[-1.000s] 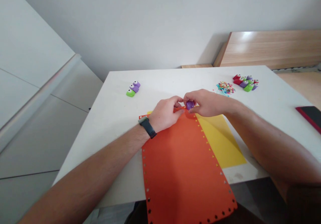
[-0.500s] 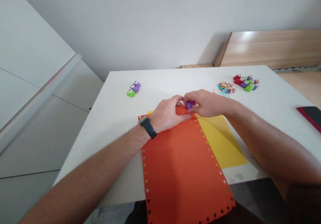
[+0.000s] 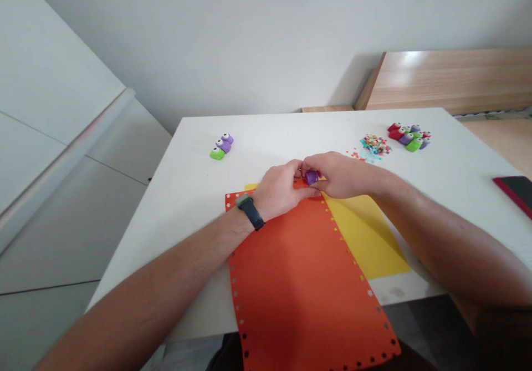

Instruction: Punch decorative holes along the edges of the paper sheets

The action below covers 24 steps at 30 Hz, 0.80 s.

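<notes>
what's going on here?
A person's right hand holds a purple punch at the far edge of an orange sheet, while the left hand is on the sheet beside it. Holes line both long sides. A yellow sheet lies partly underneath. Beyond, confetti and more punches sit at right, three others at left.

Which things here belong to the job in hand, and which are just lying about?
In hand:
purple punch, in the right hand
orange sheet, under the left hand

Lying about, perhaps some related:
yellow sheet, partly under the orange sheet
three punches, left
more punches, right
confetti
red-edged dark object, unidentified
</notes>
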Each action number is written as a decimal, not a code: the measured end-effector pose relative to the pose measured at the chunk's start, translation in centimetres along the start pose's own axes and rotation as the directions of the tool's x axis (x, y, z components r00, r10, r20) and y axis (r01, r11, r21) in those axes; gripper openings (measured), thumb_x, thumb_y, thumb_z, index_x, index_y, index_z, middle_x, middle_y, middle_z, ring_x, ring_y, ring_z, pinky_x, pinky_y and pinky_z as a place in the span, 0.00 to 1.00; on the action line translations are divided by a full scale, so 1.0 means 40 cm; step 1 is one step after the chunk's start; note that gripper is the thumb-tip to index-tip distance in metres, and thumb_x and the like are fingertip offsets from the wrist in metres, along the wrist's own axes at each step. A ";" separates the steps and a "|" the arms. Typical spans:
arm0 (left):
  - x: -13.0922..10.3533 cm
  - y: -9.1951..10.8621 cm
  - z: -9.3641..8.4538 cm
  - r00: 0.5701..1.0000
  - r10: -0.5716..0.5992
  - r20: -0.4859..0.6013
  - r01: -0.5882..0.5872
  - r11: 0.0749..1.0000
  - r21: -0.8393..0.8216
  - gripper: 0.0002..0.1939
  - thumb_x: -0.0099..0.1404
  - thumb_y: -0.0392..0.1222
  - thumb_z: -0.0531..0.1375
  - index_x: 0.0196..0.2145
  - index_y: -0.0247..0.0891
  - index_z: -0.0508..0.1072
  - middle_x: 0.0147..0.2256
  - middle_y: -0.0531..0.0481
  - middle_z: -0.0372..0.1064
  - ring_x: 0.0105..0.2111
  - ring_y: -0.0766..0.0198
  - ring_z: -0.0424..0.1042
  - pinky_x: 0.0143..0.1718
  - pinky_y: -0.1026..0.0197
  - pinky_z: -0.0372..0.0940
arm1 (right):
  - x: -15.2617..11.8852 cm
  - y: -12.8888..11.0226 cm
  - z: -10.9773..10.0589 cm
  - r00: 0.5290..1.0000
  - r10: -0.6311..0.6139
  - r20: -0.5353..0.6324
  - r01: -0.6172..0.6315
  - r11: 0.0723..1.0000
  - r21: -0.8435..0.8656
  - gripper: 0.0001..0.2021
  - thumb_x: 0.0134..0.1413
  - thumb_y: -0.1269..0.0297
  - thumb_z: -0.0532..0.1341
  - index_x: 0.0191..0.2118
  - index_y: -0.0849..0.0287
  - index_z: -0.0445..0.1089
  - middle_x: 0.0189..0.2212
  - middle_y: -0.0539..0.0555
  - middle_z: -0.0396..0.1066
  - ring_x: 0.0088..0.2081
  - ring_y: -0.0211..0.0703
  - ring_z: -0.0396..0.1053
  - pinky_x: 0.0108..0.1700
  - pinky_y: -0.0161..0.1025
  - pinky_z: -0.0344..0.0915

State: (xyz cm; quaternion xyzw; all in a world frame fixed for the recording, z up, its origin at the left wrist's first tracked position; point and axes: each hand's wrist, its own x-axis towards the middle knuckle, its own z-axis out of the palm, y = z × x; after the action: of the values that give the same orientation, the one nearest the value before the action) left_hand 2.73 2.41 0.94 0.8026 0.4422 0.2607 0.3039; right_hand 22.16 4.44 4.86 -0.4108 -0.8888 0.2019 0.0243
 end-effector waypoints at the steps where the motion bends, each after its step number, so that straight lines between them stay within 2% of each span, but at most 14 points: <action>1: 0.000 -0.001 0.001 1.000 0.005 -0.002 -0.005 1.000 0.013 0.22 0.58 0.52 0.70 0.47 0.40 0.74 0.44 0.48 0.79 0.44 0.55 0.77 0.47 0.55 0.70 | 0.000 0.000 0.000 1.000 0.002 0.000 -0.002 1.000 -0.001 0.12 0.49 0.67 0.65 0.42 0.57 0.72 0.39 0.57 0.77 0.39 0.48 0.73 0.41 0.39 0.63; 9: 0.001 -0.003 0.000 0.999 0.031 0.007 -0.032 0.996 0.086 0.21 0.60 0.52 0.69 0.47 0.39 0.73 0.42 0.47 0.78 0.43 0.54 0.77 0.46 0.55 0.69 | -0.002 -0.006 -0.003 1.000 -0.011 0.001 0.011 1.000 0.004 0.13 0.51 0.66 0.63 0.44 0.58 0.72 0.40 0.58 0.77 0.41 0.49 0.73 0.41 0.39 0.63; 16: 0.005 -0.006 -0.002 0.999 0.027 0.028 -0.027 1.000 0.004 0.20 0.59 0.50 0.70 0.45 0.39 0.74 0.41 0.49 0.79 0.41 0.57 0.78 0.46 0.57 0.69 | -0.001 -0.007 0.001 1.000 0.008 -0.001 -0.008 1.000 -0.001 0.11 0.51 0.65 0.64 0.42 0.58 0.71 0.40 0.58 0.77 0.40 0.49 0.73 0.41 0.40 0.62; 20: 0.005 -0.008 -0.004 1.000 0.016 0.017 -0.015 0.999 -0.051 0.23 0.59 0.52 0.70 0.48 0.40 0.74 0.44 0.49 0.79 0.44 0.58 0.78 0.47 0.58 0.69 | 0.000 0.004 0.005 1.000 -0.001 -0.014 0.001 1.000 -0.001 0.11 0.51 0.66 0.64 0.42 0.59 0.71 0.39 0.58 0.76 0.39 0.48 0.72 0.40 0.39 0.62; 24: 0.002 -0.016 -0.012 1.000 0.007 0.019 -0.007 1.000 0.011 0.29 0.57 0.57 0.70 0.53 0.42 0.73 0.46 0.48 0.79 0.46 0.55 0.78 0.49 0.56 0.70 | 0.000 0.015 0.000 0.999 0.007 -0.032 -0.007 1.000 -0.002 0.11 0.52 0.65 0.63 0.42 0.59 0.71 0.38 0.57 0.76 0.38 0.47 0.71 0.38 0.39 0.61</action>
State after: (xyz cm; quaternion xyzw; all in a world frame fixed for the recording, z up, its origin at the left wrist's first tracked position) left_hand 2.08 2.89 0.83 0.8084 0.4378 0.2515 0.3026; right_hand 22.61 4.79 4.64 -0.4171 -0.8870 0.1945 0.0376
